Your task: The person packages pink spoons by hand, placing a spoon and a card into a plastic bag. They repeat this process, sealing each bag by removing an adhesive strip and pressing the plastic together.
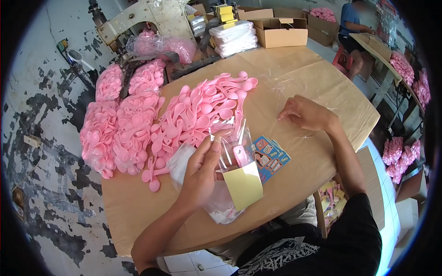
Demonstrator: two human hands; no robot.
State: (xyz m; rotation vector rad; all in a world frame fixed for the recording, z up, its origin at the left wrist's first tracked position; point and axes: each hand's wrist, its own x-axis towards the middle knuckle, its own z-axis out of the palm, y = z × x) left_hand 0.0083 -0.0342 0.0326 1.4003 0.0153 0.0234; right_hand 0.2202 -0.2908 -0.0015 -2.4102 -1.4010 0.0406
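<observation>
My left hand (202, 168) is closed on a clear plastic bag (228, 154), pinching it near its upper part. Inside the bag are a pink spoon (240, 155) and a plain yellow card (244, 185). Over the right part of the table, my right hand (306, 113) has its fingers curled together; whether they hold anything is too small to make out. Thin clear plastic strips (301, 135) lie beside and below it. Blue printed cards (271, 158) sit just right of the bag. A loose heap of pink spoons (198, 108) spreads behind my left hand.
Bulging bags of pink spoons (119, 129) line the table's left side. Empty clear bags (179, 163) lie under my left forearm. Stacked packets (232, 37) and a cardboard box (281, 34) stand at the back. A box of packed spoons (332, 202) is by my right side. Another person (352, 27) sits at the far right.
</observation>
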